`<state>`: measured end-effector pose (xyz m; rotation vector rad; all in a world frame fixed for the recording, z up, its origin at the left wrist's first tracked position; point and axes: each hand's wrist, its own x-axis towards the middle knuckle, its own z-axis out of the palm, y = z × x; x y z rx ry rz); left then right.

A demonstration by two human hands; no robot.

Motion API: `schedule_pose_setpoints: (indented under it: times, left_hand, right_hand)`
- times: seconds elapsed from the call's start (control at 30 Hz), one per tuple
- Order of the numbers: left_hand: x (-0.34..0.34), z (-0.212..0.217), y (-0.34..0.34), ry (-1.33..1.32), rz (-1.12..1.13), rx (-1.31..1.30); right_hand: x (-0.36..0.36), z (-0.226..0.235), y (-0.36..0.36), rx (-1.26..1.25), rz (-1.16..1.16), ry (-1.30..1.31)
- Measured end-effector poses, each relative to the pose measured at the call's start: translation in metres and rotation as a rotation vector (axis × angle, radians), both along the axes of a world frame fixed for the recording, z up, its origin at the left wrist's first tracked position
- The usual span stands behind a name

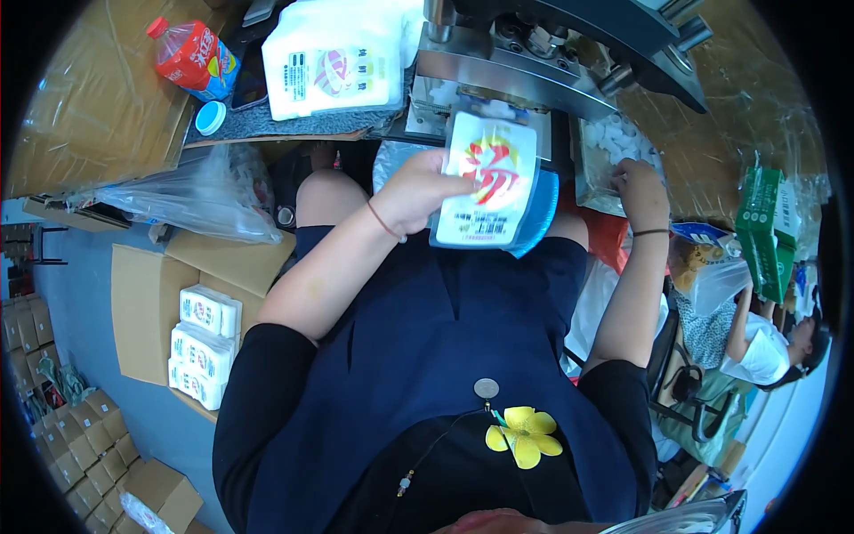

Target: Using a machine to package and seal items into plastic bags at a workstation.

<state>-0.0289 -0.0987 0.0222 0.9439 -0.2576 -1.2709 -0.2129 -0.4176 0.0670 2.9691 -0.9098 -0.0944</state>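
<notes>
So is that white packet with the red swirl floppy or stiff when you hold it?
Probably soft but not limp. The white packet keeps a flat, rectangular shape though the left hand grips only one edge, so it seems well filled. It looks light, since one hand lifts it easily. Its glossy wrapper could be a bit slippery.

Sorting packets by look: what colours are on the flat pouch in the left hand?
The pouch is white with a red and yellow design and blue edges, seen in the head view.
</notes>
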Motion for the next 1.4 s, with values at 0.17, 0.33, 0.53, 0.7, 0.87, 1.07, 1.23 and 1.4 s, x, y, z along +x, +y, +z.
schedule_pose_setpoints:
  times: [0.17,0.33,0.53,0.7,0.87,1.07,1.23,1.4]
  left_hand:
    - [0.013,-0.004,-0.002,-0.004,0.013,0.010]
    - [0.091,-0.006,0.038,-1.892,0.768,0.533]
    - [0.082,-0.017,0.090,-2.237,0.243,0.474]
    - [0.043,-0.002,0.079,-1.178,0.464,0.201]
    - [-0.003,0.018,0.046,-0.973,0.265,0.185]
    - [-0.034,-0.001,0.036,-0.578,0.078,0.003]
    - [-0.052,0.005,0.028,-0.360,-0.110,-0.023]
    - [-0.054,0.000,0.020,-0.486,-0.081,0.022]
  right_hand:
    - [-0.006,-0.024,-0.007,0.006,0.035,-0.258]
    - [-0.017,-0.013,0.004,-0.045,0.085,-0.492]
    - [-0.007,0.022,0.066,0.280,0.028,-0.697]
    - [0.032,0.020,0.126,0.544,0.579,-0.499]
    - [0.051,0.042,0.141,0.853,0.332,-0.962]
    - [0.054,0.047,0.129,0.628,0.558,-0.671]
    - [0.029,0.059,0.115,0.568,0.716,-0.428]
    - [0.022,0.062,0.114,0.768,0.304,-0.687]
